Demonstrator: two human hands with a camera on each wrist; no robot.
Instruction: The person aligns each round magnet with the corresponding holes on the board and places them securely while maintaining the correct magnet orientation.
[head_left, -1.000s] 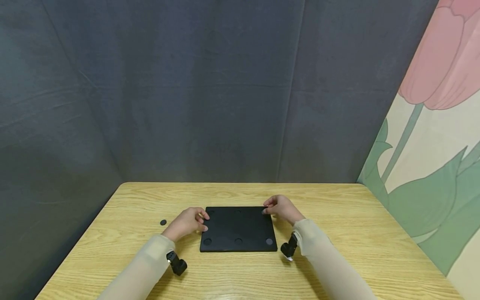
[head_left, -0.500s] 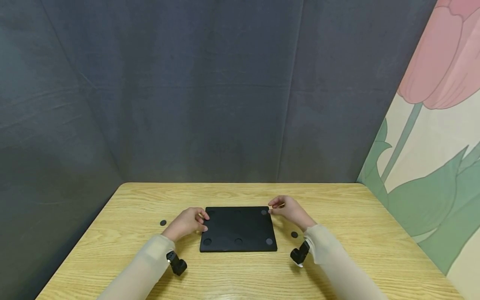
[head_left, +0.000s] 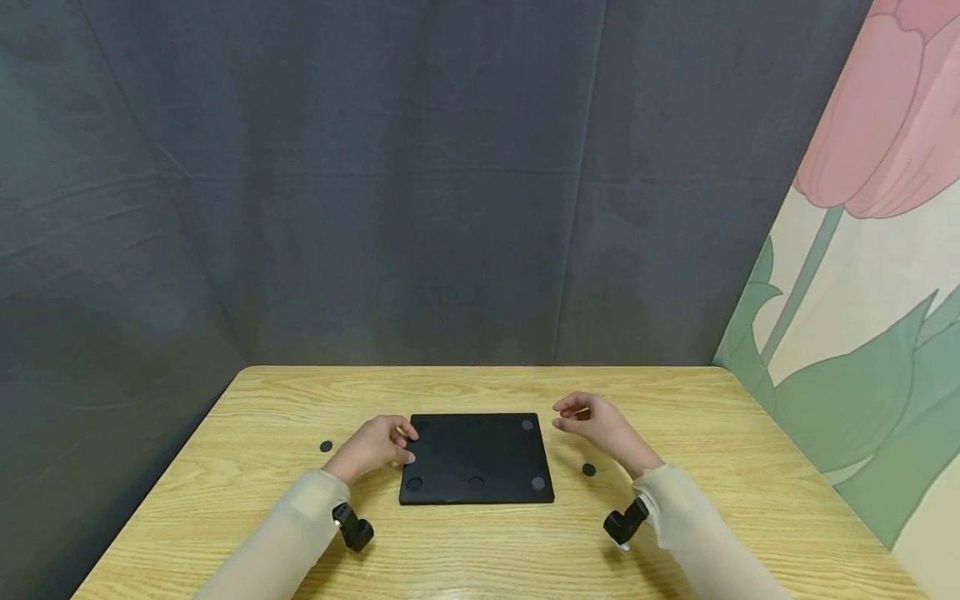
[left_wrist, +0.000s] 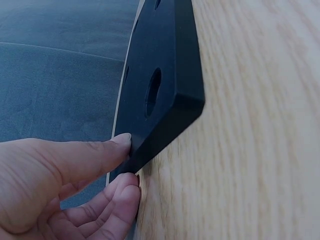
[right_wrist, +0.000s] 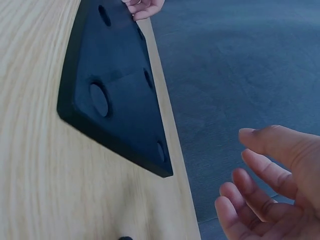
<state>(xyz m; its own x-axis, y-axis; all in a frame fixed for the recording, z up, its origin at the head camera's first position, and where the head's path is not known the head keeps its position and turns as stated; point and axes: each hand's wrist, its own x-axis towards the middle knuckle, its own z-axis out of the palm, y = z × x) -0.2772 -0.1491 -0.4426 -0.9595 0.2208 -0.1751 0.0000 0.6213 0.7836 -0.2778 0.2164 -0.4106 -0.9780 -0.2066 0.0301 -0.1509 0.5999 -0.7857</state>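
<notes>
A flat black rectangular board (head_left: 480, 458) with round recesses along its long sides lies on the table. My left hand (head_left: 377, 447) pinches its left edge, thumb (left_wrist: 107, 150) on the top face and curled fingers at the side. Grey discs fill the two right-hand recesses, the front disc (right_wrist: 99, 100) and the back disc (right_wrist: 160, 151). Off the board's right edge, my right hand (head_left: 603, 427) hovers with relaxed, slightly bent fingers and nothing between them. One loose dark disc (head_left: 588, 470) lies below that hand; another loose disc (head_left: 326, 446) is left of my left hand.
The wooden table (head_left: 465, 550) ends at a dark grey curtain (head_left: 420, 208) behind and on the left. A wall with a painted tulip (head_left: 862, 142) rises on the right. Each wrist carries a small black camera (head_left: 354, 527).
My right hand has drawn away from the board's back right corner, rightward, uncovering the disc in that recess and the loose disc on the table. The left hand stays put.
</notes>
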